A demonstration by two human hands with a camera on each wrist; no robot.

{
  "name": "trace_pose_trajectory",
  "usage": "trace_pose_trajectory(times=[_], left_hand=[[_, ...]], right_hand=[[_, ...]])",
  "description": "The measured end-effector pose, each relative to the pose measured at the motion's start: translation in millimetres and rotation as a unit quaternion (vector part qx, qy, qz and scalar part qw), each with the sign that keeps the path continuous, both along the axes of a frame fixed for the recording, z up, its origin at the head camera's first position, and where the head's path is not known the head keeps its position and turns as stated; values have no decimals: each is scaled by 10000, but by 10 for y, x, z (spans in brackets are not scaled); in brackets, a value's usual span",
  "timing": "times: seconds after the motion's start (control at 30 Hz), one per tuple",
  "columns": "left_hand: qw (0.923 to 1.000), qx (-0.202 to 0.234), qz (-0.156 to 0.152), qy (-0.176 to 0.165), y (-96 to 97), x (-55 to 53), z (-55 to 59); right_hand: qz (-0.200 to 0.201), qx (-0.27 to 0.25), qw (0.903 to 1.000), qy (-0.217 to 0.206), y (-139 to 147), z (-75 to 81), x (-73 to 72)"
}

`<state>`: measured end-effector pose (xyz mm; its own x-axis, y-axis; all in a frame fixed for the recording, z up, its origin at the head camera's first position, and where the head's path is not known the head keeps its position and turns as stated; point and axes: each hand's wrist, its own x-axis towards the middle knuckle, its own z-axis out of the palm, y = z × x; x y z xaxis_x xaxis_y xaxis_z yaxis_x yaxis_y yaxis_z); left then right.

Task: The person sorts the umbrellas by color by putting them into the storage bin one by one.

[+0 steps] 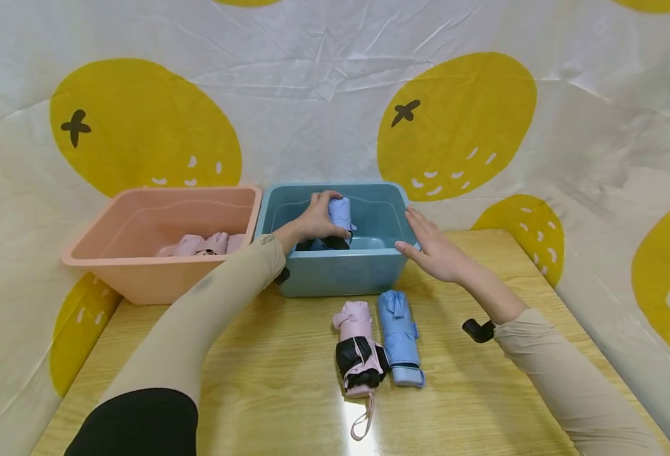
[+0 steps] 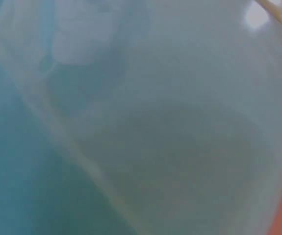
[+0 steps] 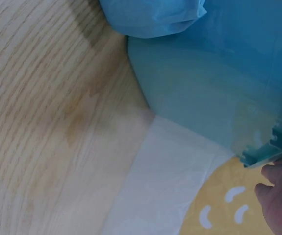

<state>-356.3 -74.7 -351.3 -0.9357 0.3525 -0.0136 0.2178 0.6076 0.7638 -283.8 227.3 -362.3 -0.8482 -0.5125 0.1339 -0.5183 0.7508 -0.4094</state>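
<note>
In the foreground, beige sleeves (image 1: pixel 568 380), the left with a black band (image 1: pixel 141 418) above it, run out of the head view's bottom edge. On the wood-grain tabletop (image 1: pixel 266 386) lie a pink folding umbrella (image 1: pixel 353 323), black material bunched about its lower half and its strap looped nearward, and, just to its right, a blue folding umbrella (image 1: pixel 399 329), wrapped; whether the 2 touch is hard to make out. The right wrist view cuts the blue wrap off at the top.

Beyond them, the right hand (image 1: pixel 434 253) rests against the right rim of a blue plastic bin (image 1: pixel 343 273), its grip spread with fingers nearly straight and holding nothing. Inside that bin, the left hand (image 1: pixel 316 218) has its grip closed round another blue folding umbrella (image 1: pixel 341 212), fingers at the top and thumb lower down; its base and the dark material below are partly hidden by the hand and front wall.

To the left, a pink plastic bin (image 1: pixel 152 278) holds pink bundles (image 1: pixel 215 244), their undersides hidden and their number unclear. Behind hangs a white cloth (image 1: pixel 323 126) printed with yellow fruit, some cropped. The left wrist view is too blurred to show either hand's hold.
</note>
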Motion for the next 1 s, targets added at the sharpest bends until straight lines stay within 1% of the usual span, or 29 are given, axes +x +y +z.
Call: trace_pose_trajectory(times=[0.1,0.23,0.3,0.37,0.4,0.53,0.63,0.7,0.8,0.9,1.0], left_hand=[[9999,-32,-133,-67,10,-11,-19],[9995,-184,-128,-239,-9,-19,-32],[9988,-346,-135,-306,-32,-18,-46],[9982,-361,-189,-450,-49,-9,-56],[9974,-439,-261,-514,-54,-7,-63],[9921,-798,-567,-789,-58,-6,-54],[9855,-1308,-706,-816,-74,-20,-44],[9812,-1555,-759,-851,-91,-30,-49],[9753,-1747,-919,-989,-110,-42,-67],[9741,-1549,-1008,-1302,-114,-37,-87],[9738,-1405,-1026,-1466,-108,-30,-100]], right_hand=[[-8,-36,10000,-7,9,25,5],[-28,-15,10000,-39,20,29,-6],[-28,4,10000,-47,16,25,-3],[-20,15,10000,-68,13,26,0],[-12,19,10000,-69,9,28,4],[-5,-28,10000,-63,11,29,10],[-2,-49,10000,-48,16,29,8],[-16,-58,10000,-34,15,27,8],[-20,-32,10000,-29,12,19,6],[-26,-27,10000,-23,11,5,2],[-13,-27,10000,-10,11,-7,1]])
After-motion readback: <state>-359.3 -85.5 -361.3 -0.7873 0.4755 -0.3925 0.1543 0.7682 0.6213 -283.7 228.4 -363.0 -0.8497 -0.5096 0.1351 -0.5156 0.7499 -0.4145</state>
